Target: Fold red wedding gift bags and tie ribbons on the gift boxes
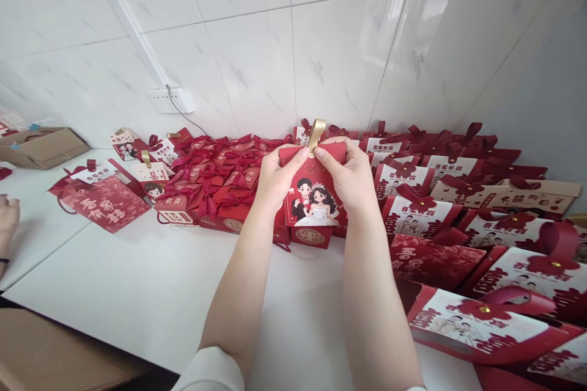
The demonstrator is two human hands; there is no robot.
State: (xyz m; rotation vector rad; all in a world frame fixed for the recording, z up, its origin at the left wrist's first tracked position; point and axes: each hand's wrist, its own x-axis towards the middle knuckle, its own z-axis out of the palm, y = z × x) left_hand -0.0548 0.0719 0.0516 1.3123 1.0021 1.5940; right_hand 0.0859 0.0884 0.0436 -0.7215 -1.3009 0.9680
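Between my two hands is a red gift box [293, 211] with a cartoon bride and groom on its front and a gold ribbon loop [317, 133] standing up at its top. My left hand [279, 174] grips the upper left edge, thumb pressed on the front near the ribbon. On the upper right edge, my right hand [351, 171] does the same, its thumb close to the other. The fingers behind the box are hidden. Just behind it stands a row of red boxes with dark red ribbons [224, 177].
Several red and white gift boxes [452, 165] fill the right side of the white table [183, 281]. At left lie a red bag [103, 201] and an open cardboard box [43, 146]. Another person's hand [8, 220] is at the left edge. A tiled wall [257, 61] with a power socket [169, 99] closes the back.
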